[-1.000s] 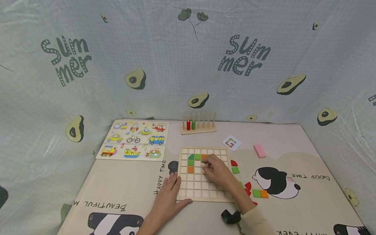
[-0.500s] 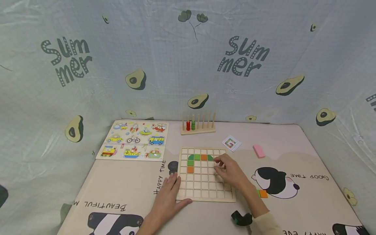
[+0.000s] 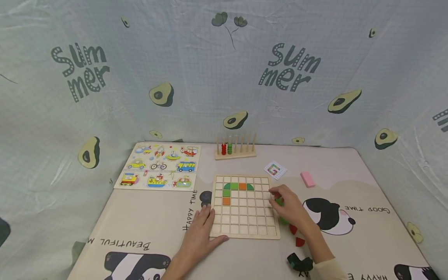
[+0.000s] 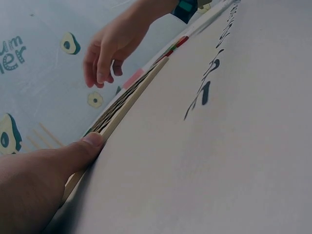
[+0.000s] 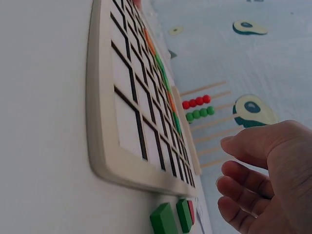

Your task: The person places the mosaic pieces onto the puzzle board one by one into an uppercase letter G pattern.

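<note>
A wooden grid board (image 3: 245,236) lies in front of me. On it, a row holds a green quarter-circle (image 3: 227,187), a green square (image 3: 234,186), an orange square (image 3: 242,186) and another green quarter-circle (image 3: 250,187). Below the row's left end sit a green square (image 3: 226,193) and an orange square (image 3: 226,201). My left hand (image 3: 200,233) rests at the board's near left corner, thumb along its front edge. Off the board's right edge, my right hand (image 3: 288,206) hovers with loosely bent fingers and nothing between them. Loose green pieces (image 5: 164,219) lie partly hidden beneath it.
Red quarter-circles (image 3: 300,242) lie right of the board. Behind it are a patterned card (image 3: 275,170), a pink block (image 3: 308,179) and a peg stand (image 3: 235,156) with red and green beads. A vehicle picture board (image 3: 166,158) lies back left. A dark device (image 3: 300,263) is beside the right wrist.
My right hand has let go of the second green quarter-circle, now in the row right of the orange square, and moved right off the grid. The left hand stays put.
</note>
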A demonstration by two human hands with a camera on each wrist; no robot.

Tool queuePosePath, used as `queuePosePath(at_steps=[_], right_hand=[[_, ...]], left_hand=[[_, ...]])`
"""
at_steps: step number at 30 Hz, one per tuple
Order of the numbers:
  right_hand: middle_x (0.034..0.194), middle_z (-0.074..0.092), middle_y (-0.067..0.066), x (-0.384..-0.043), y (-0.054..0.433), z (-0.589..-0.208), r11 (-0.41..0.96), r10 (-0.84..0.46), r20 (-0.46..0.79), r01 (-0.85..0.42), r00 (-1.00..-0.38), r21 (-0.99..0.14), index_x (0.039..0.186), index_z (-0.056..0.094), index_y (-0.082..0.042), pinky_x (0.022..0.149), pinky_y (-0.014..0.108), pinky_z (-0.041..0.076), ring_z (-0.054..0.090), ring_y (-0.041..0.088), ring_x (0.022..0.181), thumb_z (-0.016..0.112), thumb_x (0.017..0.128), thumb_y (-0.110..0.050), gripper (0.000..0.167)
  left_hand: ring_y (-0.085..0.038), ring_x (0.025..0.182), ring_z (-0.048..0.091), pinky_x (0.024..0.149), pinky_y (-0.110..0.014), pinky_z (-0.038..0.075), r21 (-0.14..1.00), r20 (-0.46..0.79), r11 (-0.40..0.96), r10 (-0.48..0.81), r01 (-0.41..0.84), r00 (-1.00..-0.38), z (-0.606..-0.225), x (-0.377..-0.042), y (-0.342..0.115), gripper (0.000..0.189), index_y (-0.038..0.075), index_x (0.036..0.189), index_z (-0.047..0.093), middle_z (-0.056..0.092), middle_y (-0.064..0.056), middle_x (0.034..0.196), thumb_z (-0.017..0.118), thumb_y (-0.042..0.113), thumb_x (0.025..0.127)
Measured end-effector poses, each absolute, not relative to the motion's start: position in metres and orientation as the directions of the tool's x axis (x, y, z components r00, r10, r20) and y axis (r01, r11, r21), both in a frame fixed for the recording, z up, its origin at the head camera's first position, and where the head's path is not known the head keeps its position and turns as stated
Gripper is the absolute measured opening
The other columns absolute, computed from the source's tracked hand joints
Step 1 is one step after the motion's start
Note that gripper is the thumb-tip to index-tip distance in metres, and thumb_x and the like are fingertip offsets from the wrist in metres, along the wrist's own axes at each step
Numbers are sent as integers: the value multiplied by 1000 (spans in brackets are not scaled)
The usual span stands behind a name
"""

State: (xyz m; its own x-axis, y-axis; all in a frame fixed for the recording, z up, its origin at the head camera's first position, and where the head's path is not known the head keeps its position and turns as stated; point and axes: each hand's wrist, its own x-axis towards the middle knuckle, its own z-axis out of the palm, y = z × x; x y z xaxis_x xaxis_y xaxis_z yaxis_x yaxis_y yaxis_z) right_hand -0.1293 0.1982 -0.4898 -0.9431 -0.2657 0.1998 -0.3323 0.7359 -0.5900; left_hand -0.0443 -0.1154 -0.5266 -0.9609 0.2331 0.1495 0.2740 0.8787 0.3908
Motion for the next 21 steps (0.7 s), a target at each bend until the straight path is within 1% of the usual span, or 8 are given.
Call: queuePosePath(at_steps=[5,6,11,15,19,21], right_hand=[[105,65,6,-129,209,-497,741,-255,193,-320,-947,-590,116,66,-3,73,26,56,59,14,90,74,88,-9,30],[107,66,6,-128,211,-498,740,-249,187,-311,-950,-596,116,66,-3,73,26,56,59,15,90,74,88,-9,30],[109,65,6,-127,221,-501,766,-232,118,-256,-966,-590,115,67,-5,73,27,56,58,15,92,71,89,-8,27],[110,64,5,-127,224,-502,789,-238,65,-231,-969,-570,115,68,-6,71,24,54,56,13,89,70,89,-8,25],[111,63,6,-127,224,-502,800,-240,28,-214,-970,-560,116,69,-6,69,22,51,53,12,87,69,90,-6,26],[112,62,6,-126,225,-501,805,-243,10,-208,-970,-556,118,69,-5,69,23,52,53,13,87,69,91,-4,27]], left_hand=[[-33,148,38,126,-47,30,388,155,879,236,279,-959,-527,-44,-116,96,1,145,50,45,-18,155,68,70,80],[-34,148,39,125,-47,31,389,159,877,238,283,-958,-527,-44,-116,96,1,145,51,45,-18,155,68,69,80],[-33,148,38,126,-47,30,392,151,878,234,276,-960,-526,-44,-115,96,1,146,50,45,-17,156,68,69,80],[-33,149,37,126,-47,30,399,137,877,231,267,-963,-525,-44,-116,95,1,146,49,44,-17,156,67,69,81],[-33,148,37,126,-48,30,407,133,874,230,265,-964,-525,-44,-116,95,1,146,50,44,-17,156,67,69,82],[-33,148,38,126,-48,31,409,135,873,231,266,-964,-525,-44,-116,95,1,145,50,45,-18,155,67,69,82]])
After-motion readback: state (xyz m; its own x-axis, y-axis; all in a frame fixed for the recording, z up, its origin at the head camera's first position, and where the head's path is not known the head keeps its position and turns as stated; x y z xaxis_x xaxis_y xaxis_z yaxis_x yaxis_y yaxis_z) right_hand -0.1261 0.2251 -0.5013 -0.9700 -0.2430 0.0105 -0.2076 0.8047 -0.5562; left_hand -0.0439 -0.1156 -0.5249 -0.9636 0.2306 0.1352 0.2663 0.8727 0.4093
